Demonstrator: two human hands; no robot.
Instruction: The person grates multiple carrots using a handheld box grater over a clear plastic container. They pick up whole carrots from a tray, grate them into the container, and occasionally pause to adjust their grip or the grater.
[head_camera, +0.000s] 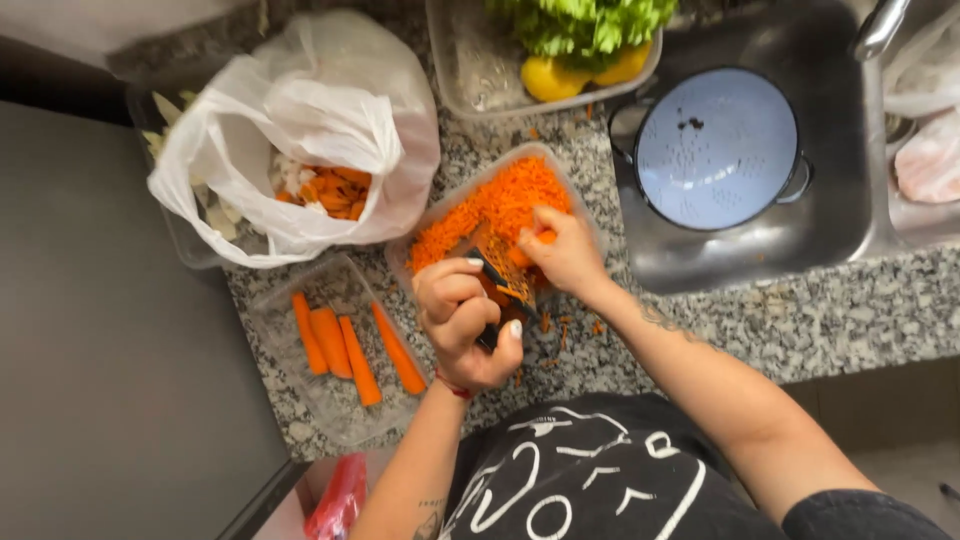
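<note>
a speckled granite counter (800, 320) is running beside a steel sink (850, 200), seen from above the person's chest. nearest, the left hand (462, 320) is curling around the dark handle of a small grater (503, 278), fingers pressed together in a fist, thumb lying along the handle's lower end. just beyond those fingers, the right hand (562, 252) is pinching a short carrot stub (530, 248) between fingertips and thumb, pressing it against the grater's face. under and beyond both hands, a clear tray (420, 240) is filling with grated carrot (500, 200); stray shreds are lying on the counter just behind the right fingers.

to the left of the left fingers, another clear tray (290, 390) is holding peeled carrot sticks (350, 345). farther off, a white plastic bag (320, 120) is holding peelings, and a pale blue colander (715, 150) is sitting in the sink.

this looks like the grating step, midway. the stub being so short, the next stroke seems to call for fingertips kept clear of the blades.
</note>
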